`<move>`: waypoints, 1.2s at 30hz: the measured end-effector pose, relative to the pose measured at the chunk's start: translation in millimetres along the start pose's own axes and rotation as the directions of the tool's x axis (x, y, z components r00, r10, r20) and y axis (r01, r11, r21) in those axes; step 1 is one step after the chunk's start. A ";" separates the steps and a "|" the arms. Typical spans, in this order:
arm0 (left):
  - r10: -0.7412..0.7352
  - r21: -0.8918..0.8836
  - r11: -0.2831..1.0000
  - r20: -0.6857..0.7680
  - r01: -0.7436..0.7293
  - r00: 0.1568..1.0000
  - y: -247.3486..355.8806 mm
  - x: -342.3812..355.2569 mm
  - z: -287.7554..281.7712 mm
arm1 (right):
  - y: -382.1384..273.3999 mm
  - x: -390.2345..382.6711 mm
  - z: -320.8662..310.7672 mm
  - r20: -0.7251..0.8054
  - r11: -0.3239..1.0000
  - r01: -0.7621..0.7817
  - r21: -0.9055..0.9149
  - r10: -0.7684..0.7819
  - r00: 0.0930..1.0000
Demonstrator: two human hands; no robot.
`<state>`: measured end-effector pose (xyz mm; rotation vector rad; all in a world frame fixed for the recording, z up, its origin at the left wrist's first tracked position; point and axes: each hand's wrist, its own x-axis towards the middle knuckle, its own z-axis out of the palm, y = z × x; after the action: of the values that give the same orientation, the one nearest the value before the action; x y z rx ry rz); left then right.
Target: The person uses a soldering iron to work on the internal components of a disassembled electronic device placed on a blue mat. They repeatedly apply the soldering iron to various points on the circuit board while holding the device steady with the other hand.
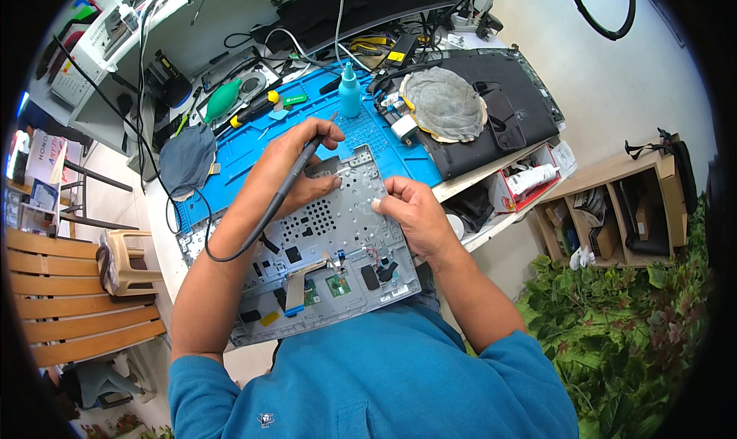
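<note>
A white table carries a blue rubbery work mat. At the mat's right lies a flat black plastic panel. The grey, rectangular laptop chassis, dotted with round holes, lies across the table's front edge, its near side by the person's blue shirt. A grey, roundish cloth pad sits on the panel. The left hand, half curled over the chassis, has hold of a slim black pen-shaped tool with a cable; whether its thumb touches the chassis, I cannot tell. The right hand, thumb and forefinger nearly together, pinches the chassis's right edge. Beyond them stands a teal plastic squeeze bottle; a flat ribbon cable lies on the chassis.
</note>
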<state>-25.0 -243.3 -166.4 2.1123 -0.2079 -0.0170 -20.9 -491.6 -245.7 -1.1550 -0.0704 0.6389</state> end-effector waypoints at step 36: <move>0.123 -0.009 0.992 -0.043 -0.124 0.991 -7.8 -1.6 3.9 | -19.8 1.0 17.2 0.082 0.985 -0.092 -0.146 0.105 0.991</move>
<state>-25.9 -242.3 -175.2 2.0831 -0.3120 0.0994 -17.9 -481.7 -221.5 -1.2728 -0.1375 0.7841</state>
